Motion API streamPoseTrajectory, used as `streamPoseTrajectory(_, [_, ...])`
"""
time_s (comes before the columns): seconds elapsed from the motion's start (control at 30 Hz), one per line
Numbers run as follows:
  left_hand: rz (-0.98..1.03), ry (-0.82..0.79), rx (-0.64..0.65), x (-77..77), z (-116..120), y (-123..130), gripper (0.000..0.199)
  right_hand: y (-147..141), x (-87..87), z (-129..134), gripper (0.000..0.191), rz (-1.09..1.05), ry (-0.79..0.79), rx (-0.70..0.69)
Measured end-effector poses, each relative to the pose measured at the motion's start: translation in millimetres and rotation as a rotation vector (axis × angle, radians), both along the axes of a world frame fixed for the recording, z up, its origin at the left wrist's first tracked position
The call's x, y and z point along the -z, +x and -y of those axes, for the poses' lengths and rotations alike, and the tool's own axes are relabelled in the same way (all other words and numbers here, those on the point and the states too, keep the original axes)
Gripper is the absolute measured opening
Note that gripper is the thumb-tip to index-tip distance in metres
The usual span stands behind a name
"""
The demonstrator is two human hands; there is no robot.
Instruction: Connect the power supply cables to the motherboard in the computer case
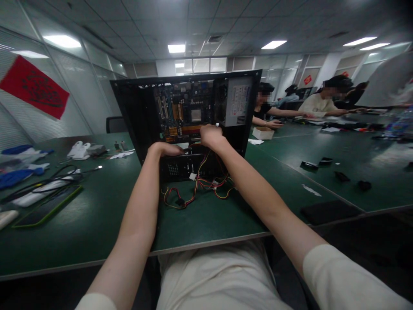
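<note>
Broadly, a green counter (pixel 206 221) fills the room below a panelled ceiling with lit lamps; glass partitions line the left side, where one red paper sheet (pixel 34 88) hangs, and one black chair (pixel 116 125) stands beyond the counter's far edge. Near the left front edge lies one dark panel (pixel 48 206) rimmed in lime green, with a black cable (pixel 60 173) behind it.

Mid-counter, back from the front edge, stands one computer case (pixel 130 116), open side facing the wearer. The left hand (pixel 166 149) reaches flat into its lower part; what its fingertips hold, I cannot tell. One motherboard (pixel 196 101) sits inside; the right hand (pixel 211 135) is curled narrow before it, its grip hidden. One power supply (pixel 237 101) fills the upper right corner, and coloured wires (pixel 215 185) spill onto the counter.

Farther right come one white box (pixel 262 134), its contents unclear, two seated co-workers (pixel 318 104), at least four small black pieces (pixel 309 165), and one dark pad (pixel 329 212) at the front edge.
</note>
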State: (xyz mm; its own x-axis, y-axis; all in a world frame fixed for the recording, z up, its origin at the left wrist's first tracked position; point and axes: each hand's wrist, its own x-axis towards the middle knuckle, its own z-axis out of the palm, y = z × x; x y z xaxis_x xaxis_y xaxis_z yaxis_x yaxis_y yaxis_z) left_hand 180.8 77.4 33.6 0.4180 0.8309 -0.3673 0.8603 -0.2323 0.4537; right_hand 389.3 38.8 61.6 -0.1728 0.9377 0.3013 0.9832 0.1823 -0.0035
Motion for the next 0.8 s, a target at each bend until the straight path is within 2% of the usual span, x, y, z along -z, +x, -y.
streamPoseTrajectory(0.17, [-0.087,0.082,-0.009,-27.5,19.7,2.9,0.067,6.1,-21.3,23.0,0.038,-0.186,0.203,-0.172])
streamPoseTrajectory(0.3, [0.055,0.158,0.122,-58.6,47.3,6.9,0.086,20.3,-40.4,35.7,0.049,-0.275,0.257,-0.323])
streamPoseTrajectory(0.4, [0.060,0.282,0.207,-81.4,70.9,9.1,0.077,34.6,-49.4,42.0,0.055,-0.331,0.260,-0.389])
streamPoseTrajectory(0.47, [0.045,0.322,0.236,-94.0,88.8,9.8,0.064,44.2,-52.9,46.0,0.052,-0.364,0.180,-0.420])
streamPoseTrajectory(0.53, [0.054,0.341,0.254,-103.4,107.5,9.9,0.057,52.6,-55.3,50.0,0.047,-0.351,0.006,-0.443])
streamPoseTrajectory(0.6, [0.071,0.381,0.251,-109.3,123.8,8.9,0.057,58.8,-56.9,53.4,0.041,-0.275,-0.200,-0.470])
streamPoseTrajectory(0.67, [0.071,0.422,0.231,-112.4,133.5,6.3,0.060,62.0,-57.9,55.1,0.034,-0.184,-0.332,-0.510])
streamPoseTrajectory(0.73, [0.044,0.440,0.194,-113.1,133.7,2.5,0.063,61.6,-57.9,54.1,0.032,-0.137,-0.348,-0.555])
streamPoseTrajectory(0.8, [-0.003,0.436,0.150,-111.2,123.9,-1.3,0.067,58.1,-56.7,50.3,0.033,-0.135,-0.313,-0.600])
